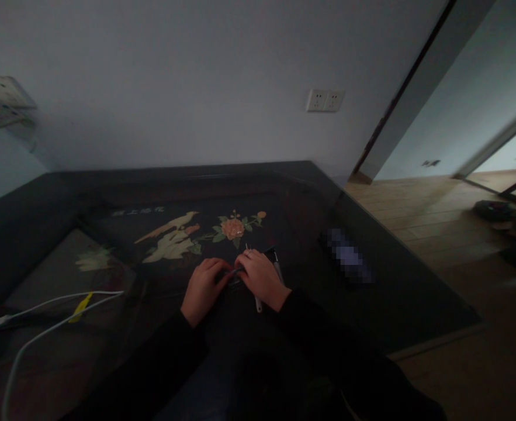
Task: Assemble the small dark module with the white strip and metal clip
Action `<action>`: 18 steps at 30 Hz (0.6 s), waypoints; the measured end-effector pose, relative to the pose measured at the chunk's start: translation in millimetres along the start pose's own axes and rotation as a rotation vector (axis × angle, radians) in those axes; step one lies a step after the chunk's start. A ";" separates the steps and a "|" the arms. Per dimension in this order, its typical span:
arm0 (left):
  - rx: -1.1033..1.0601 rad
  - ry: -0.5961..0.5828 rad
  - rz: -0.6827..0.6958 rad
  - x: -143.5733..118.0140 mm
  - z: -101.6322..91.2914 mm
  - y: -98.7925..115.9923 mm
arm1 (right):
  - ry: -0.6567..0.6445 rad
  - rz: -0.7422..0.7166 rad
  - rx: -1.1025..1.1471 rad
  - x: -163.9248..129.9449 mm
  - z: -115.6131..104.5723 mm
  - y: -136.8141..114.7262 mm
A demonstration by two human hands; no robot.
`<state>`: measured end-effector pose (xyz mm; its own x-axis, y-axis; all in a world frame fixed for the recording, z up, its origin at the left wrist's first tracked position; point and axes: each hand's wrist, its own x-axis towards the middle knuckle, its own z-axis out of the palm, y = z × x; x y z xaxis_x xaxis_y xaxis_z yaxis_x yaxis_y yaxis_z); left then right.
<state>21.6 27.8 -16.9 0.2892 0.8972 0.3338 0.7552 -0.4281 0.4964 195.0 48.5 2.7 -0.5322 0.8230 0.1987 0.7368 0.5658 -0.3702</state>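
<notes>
Close together over the dark table, my left hand [203, 287] and my right hand [261, 277] meet at their fingertips. Both are closed in a pinch on a small, thin, dark piece [236, 272], too dim and covered to name. From under my right hand sticks out the pale end of a slim handle [258, 304] with a small hole in it. Beyond the knuckles on the right lies a dark flat item with a light edge [277, 264], partly covered by the hand.
The glossy dark table [310, 327] bears a bird-and-flower picture [232, 228]. A blurred-out phone-like object [349, 256] lies to the right. White cable [42, 332] with a yellow tag [81, 308] runs at left. Behind stands a wall with a double socket [325, 100].
</notes>
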 end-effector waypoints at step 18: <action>-0.032 0.038 0.009 -0.2 -2.8 4.3 | 0.006 -0.097 -0.068 1.2 -5.8 2.6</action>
<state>23.1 25.5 -12.6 0.2732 0.8888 0.3679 0.7334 -0.4399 0.5182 198.7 51.2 7.2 -0.5995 0.7647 0.2363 0.7090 0.6444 -0.2865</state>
